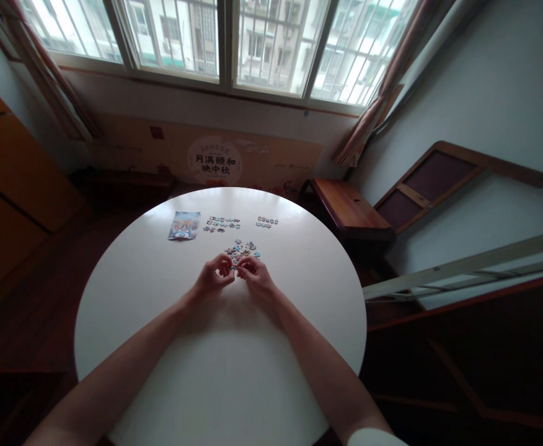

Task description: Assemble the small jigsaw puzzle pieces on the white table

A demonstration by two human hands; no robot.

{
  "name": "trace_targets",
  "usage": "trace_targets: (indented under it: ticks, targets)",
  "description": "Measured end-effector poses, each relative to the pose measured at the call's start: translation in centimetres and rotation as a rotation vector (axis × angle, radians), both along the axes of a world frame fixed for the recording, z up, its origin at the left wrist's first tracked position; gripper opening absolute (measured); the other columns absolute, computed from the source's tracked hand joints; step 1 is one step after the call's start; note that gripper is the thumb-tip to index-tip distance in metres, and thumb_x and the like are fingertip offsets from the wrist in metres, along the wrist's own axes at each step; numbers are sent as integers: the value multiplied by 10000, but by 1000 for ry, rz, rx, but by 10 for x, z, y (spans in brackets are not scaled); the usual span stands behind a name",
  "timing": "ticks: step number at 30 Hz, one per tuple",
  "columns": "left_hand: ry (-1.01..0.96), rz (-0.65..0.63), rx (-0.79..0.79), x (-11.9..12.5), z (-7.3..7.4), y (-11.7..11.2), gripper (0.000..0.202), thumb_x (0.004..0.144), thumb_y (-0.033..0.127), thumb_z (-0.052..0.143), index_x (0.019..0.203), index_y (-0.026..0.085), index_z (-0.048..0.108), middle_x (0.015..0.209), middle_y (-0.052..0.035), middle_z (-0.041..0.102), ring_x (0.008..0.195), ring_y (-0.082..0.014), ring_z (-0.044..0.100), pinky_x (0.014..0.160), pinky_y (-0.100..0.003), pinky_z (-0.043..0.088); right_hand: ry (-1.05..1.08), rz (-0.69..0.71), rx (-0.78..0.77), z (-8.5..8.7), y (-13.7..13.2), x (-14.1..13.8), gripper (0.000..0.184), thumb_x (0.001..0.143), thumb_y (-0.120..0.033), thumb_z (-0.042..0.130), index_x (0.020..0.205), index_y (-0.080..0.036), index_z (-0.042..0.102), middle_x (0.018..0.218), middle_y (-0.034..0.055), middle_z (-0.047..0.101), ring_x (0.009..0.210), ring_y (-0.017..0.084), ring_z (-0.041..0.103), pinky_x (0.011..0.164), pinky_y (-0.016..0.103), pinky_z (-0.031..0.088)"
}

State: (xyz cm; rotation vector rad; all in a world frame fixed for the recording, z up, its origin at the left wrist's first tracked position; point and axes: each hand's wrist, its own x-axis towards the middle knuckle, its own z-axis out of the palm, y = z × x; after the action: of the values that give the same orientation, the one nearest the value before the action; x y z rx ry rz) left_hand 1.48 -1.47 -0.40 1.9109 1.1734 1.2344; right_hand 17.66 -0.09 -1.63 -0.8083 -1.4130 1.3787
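Note:
My left hand [214,273] and my right hand [256,272] meet near the middle of the round white table, fingertips almost touching. Both are closed in a pinch on a small jigsaw puzzle piece [234,267], mostly covered by the fingers. Just beyond the fingertips lies a loose pile of jigsaw puzzle pieces [244,249], in mixed colours. Farther back on the left, more pieces [222,224] are laid out in rough rows. A smaller set of pieces [266,222] sits in short rows to the right.
A small printed picture sheet [185,225] lies flat at the back left of the white table [225,371]. Behind the table's right edge stands a wooden bench [350,204]. Barred windows [271,49] and a wall poster [262,148] are beyond. A cabinet [15,161] is at left.

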Motion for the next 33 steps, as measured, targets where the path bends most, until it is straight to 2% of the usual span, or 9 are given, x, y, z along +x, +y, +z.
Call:
trace_targets:
  ticks: [12, 20, 33]
  targets:
    - [68, 43, 12, -2, -1, -2, 136, 651, 134, 541, 775, 180, 510, 585, 59, 499, 519, -73, 472, 520, -181, 393, 2, 31, -3, 5, -2, -1, 307, 683, -438, 714, 781, -178, 584, 633, -13, 587, 593, 113, 565, 582, 255, 457]
    - [67, 20, 16, -2, 0, -2, 124, 658, 139, 538, 770, 179, 504, 595, 60, 509, 517, -70, 461, 528, -185, 386, 12, 47, 5, 6, -3, -1, 298, 683, -428, 719, 768, -173, 592, 665, -9, 578, 610, 110, 561, 599, 256, 461]
    - [100, 26, 5, -3, -5, -1, 150, 664, 153, 547, 797, 191, 488, 577, 64, 521, 520, -88, 513, 531, -191, 394, 23, 65, 0, 5, -1, 0, 291, 684, -420, 724, 772, -172, 601, 668, -5, 584, 611, 111, 557, 594, 252, 454]
